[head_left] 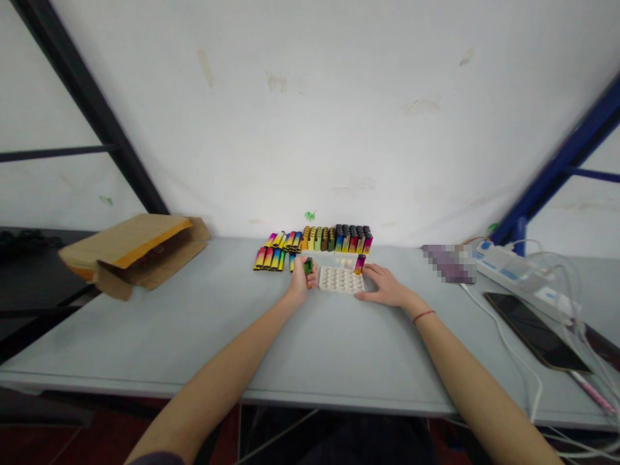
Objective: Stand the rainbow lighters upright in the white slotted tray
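A white tray (334, 284) with rows of round holes lies on the table between my hands. One purple and yellow lighter (359, 264) stands upright at its back right corner. My left hand (301, 279) is closed around a green lighter (309, 265), just left of the tray. At the tray's right edge rests my right hand (382, 284), thumb and fingers apart, with the thumb by the front corner and fingertips beside the standing lighter. Whether those fingertips touch the lighter I cannot tell. Behind the left hand, several colourful lighters (268, 258) lie flat in rows.
Two upright blocks of lighters, one with yellowish tops (318, 239) and one with black tops (354, 239), stand near the wall. To the left lies an open cardboard box (140, 248). A phone (535, 329), white cables and a power strip (527, 278) occupy the right side.
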Demonstrator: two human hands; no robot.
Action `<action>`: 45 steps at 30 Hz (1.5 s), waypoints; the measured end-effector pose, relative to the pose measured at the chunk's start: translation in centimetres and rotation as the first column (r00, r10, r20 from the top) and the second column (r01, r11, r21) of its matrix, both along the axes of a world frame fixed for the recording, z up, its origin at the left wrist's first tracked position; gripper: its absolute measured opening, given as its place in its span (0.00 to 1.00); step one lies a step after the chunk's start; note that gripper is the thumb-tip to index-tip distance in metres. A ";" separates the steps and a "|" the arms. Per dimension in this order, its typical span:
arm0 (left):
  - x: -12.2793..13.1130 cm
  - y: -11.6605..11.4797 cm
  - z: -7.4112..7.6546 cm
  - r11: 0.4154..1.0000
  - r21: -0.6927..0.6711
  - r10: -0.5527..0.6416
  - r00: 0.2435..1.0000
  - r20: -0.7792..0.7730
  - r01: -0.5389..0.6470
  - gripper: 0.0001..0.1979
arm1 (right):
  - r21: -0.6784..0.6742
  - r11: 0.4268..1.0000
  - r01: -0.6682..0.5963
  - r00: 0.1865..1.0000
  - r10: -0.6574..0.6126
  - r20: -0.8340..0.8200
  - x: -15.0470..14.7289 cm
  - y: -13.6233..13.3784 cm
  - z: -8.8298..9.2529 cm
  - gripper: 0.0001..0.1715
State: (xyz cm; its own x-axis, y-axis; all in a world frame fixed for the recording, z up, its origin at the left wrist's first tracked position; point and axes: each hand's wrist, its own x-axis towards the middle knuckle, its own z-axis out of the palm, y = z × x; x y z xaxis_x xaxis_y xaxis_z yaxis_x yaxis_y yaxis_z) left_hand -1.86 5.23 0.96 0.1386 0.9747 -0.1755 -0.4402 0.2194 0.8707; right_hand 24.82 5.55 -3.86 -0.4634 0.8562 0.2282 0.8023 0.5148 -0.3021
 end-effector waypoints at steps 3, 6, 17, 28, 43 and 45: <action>0.0 -0.1 0.0 1.000 -0.012 -0.012 1.000 0.027 0.013 0.24 | -0.007 1.000 0.000 1.000 0.000 -0.002 0.0 -0.1 0.1 0.49; 0.1 -0.2 0.0 1.000 -0.027 0.009 0.999 0.039 -0.008 0.22 | -0.017 1.000 0.002 1.000 -0.002 0.003 0.0 -0.2 0.3 0.49; 0.3 0.1 -0.1 0.992 0.115 0.060 0.995 -0.081 -0.050 0.16 | -0.004 1.000 0.007 1.000 -0.007 -0.001 -0.3 -0.1 0.4 0.49; 3.2 0.0 0.6 0.597 0.736 0.342 0.729 -0.593 0.319 0.13 | -0.042 0.992 0.119 0.991 -0.116 0.071 -1.4 -1.0 0.9 0.49; 5.5 -1.0 0.2 0.712 0.543 0.385 0.401 -0.832 0.444 0.16 | -0.058 0.993 0.107 0.990 -0.101 0.095 -1.4 -1.1 1.1 0.49; 5.4 -0.9 0.1 0.724 0.536 0.384 0.392 -0.836 0.433 0.18 | -0.065 0.992 0.109 0.990 -0.102 0.099 -1.4 -1.2 1.1 0.50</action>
State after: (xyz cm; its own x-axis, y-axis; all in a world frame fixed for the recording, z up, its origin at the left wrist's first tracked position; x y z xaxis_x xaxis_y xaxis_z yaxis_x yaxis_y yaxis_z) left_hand 3.54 4.30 1.03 0.3344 0.8596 0.3862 0.6288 -0.5088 0.5880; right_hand 23.42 4.35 -2.76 -0.3860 0.9140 0.1248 0.8780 0.4055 -0.2544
